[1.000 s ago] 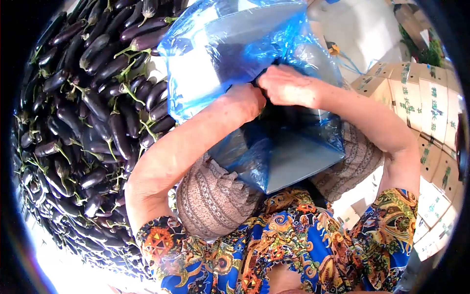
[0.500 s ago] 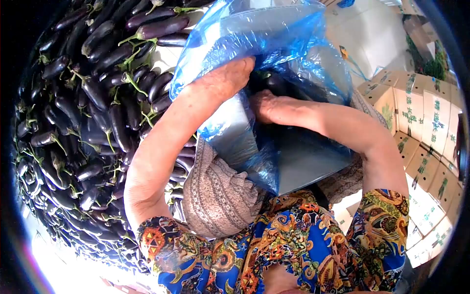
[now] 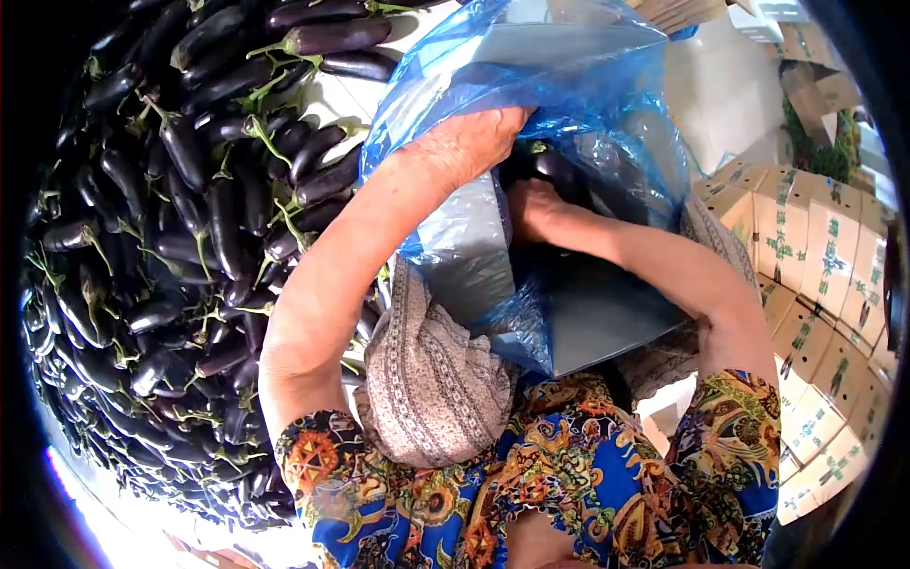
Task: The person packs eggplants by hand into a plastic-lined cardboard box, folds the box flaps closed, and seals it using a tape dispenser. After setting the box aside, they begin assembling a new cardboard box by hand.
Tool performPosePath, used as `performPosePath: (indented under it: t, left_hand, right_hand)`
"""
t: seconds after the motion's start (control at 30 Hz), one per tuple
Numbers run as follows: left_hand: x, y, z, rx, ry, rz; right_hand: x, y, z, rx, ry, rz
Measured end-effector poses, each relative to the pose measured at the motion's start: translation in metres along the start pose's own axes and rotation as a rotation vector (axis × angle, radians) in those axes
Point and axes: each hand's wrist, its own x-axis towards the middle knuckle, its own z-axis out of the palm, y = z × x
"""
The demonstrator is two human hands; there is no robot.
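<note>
An open box (image 3: 616, 313), grey inside and lined with a blue plastic bag (image 3: 427, 90), rests against my lap. Dark purple eggplants (image 3: 555, 168) lie within it, mostly in shadow. My left hand (image 3: 483, 142) reaches over the box's left side into the bag mouth, its fingers curling down out of sight. Just below, my right hand (image 3: 538, 211) is inside the box beside the eggplants. Its fingers are hidden too, so what either hand grips does not show.
A large heap of eggplants (image 3: 190, 247) spreads over the left. Stacked cardboard boxes (image 3: 801, 228) with green print stand at right. Patterned fabric (image 3: 436, 379) covers my knees on both sides of the box. Pale floor (image 3: 720, 85) shows behind.
The view has shifted slightly, so the box and both arms appear a little farther right. Both hands stay inside the lined box, with the eggplant beside the right hand showing more.
</note>
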Motion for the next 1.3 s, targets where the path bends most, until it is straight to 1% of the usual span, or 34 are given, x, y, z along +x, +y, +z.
performPosePath:
  t: [0.03, 0.07, 0.1, 0.13, 0.23, 0.27, 0.3, 0.33, 0.37, 0.43, 0.47, 0.53, 0.6, 0.63, 0.67, 0.7, 0.73, 0.77, 0.8, 0.87, 0.9, 0.93, 1.0, 1.03, 1.07, 1.1, 1.13, 1.2, 1.23, 1.3]
  left_hand:
    - [0.001, 0.001, -0.006, 0.13, -0.005, 0.024]
    - [0.001, 0.003, -0.003, 0.087, 0.004, 0.017]
    - [0.001, 0.005, 0.001, 0.048, 0.013, 0.012]
    - [0.001, 0.006, 0.004, 0.013, 0.02, 0.011]
    - [0.002, 0.009, 0.005, -0.28, 0.015, -0.157]
    - [0.001, 0.008, 0.005, -0.219, 0.027, -0.123]
    - [0.001, 0.007, 0.006, -0.157, 0.042, -0.1]
    - [-0.001, 0.011, 0.008, -0.212, 0.023, -0.1]
    - [-0.002, 0.015, 0.01, -0.267, 0.004, -0.101]
    - [0.002, 0.018, 0.021, -0.58, -0.08, -0.167]
    - [0.003, 0.018, 0.023, -0.572, -0.117, -0.174]
    - [0.006, 0.015, 0.021, -0.553, -0.198, -0.185]
    - [0.004, 0.01, 0.015, -0.603, -0.108, -0.222]
    - [0.003, 0.009, 0.012, -0.628, -0.061, -0.241]
    - [0.0, 0.011, 0.013, -0.548, -0.077, -0.181]
    - [-0.005, 0.017, 0.017, -0.465, -0.094, -0.121]
    - [-0.004, 0.006, -0.002, -0.894, -0.162, -0.203]
    - [-0.004, -0.005, -0.022, -1.312, -0.203, -0.325]
    - [-0.006, -0.02, -0.047, -1.391, 0.018, -0.226]
    - [-0.037, -0.031, -0.079, -1.488, 0.218, -0.417]
    - [-0.063, -0.04, -0.088, -1.662, 0.2, -0.608]
    - [-0.089, -0.05, -0.093, -1.572, 0.131, -0.813]
    - [-0.141, -0.059, -0.068, -1.556, 0.228, -1.404]
    - [-0.176, -0.062, -0.046, -1.347, 0.213, -1.47]
    - [-0.216, -0.062, -0.021, -1.139, 0.2, -1.522]
    - [-0.257, -0.058, 0.002, -0.939, 0.099, -1.502]
    - [-0.292, -0.052, 0.022, -0.74, 0.004, -1.473]
    - [-0.341, -0.036, 0.046, -0.321, -0.272, -1.292]
    - [-0.339, -0.03, 0.043, -0.277, -0.228, -1.249]
    - [-0.321, -0.02, 0.041, -0.196, -0.304, -1.289]
  right_hand:
    - [0.013, 0.012, 0.02, -0.147, -0.045, 0.023]
    - [0.031, 0.024, 0.052, -0.294, -0.091, 0.048]
    - [0.039, 0.029, 0.071, -0.149, 0.014, 0.078]
    - [0.038, 0.026, 0.073, -0.073, 0.076, 0.097]
    - [0.036, 0.008, 0.083, 0.024, 0.246, 0.127]
    - [0.03, 0.004, 0.087, 0.054, 0.313, 0.12]
    - [0.027, 0.004, 0.084, 0.079, 0.363, 0.122]
    - [0.028, 0.009, 0.077, 0.126, 0.377, 0.137]
    - [0.031, 0.023, 0.064, 0.245, 0.29, 0.235]
    - [0.013, 0.023, 0.054, 0.145, 0.54, 0.148]
    - [0.005, 0.024, 0.043, 0.182, 0.401, 0.191]
    - [-0.022, 0.016, -0.012, 0.261, 0.124, 0.268]
    - [-0.042, 0.019, -0.031, -0.014, 0.437, 0.154]
    - [-0.045, 0.026, -0.048, -0.002, 0.372, 0.187]
    - [-0.042, 0.039, -0.046, -0.002, 0.436, 0.193]
    - [-0.036, 0.049, -0.041, -0.022, 0.415, 0.245]
    - [-0.033, 0.053, -0.042, -0.042, 0.394, 0.291]
    - [-0.033, 0.057, -0.043, -0.067, 0.307, 0.295]
    - [-0.036, 0.056, -0.051, -0.057, 0.243, 0.307]
    - [-0.042, 0.056, -0.065, -0.025, 0.119, 0.343]
    - [-0.047, 0.063, -0.064, -0.022, 0.136, 0.36]
    - [-0.048, 0.072, -0.061, -0.055, 0.122, 0.349]
    - [-0.056, 0.081, -0.066, 0.075, 0.184, 0.234]
    - [-0.058, 0.083, -0.079, 0.242, 0.119, 0.149]
    - [-0.059, 0.085, -0.089, 0.407, 0.054, 0.066]
    - [-0.058, 0.084, -0.081, 0.737, 0.265, -0.047]
    - [-0.063, 0.081, -0.084, 0.997, 0.162, -0.056]
    - [-0.078, 0.072, -0.094, 1.509, -0.065, -0.071]
    - [-0.083, 0.061, -0.096, 1.659, -0.143, -0.055]
    - [-0.086, 0.058, -0.091, 1.725, -0.162, -0.118]
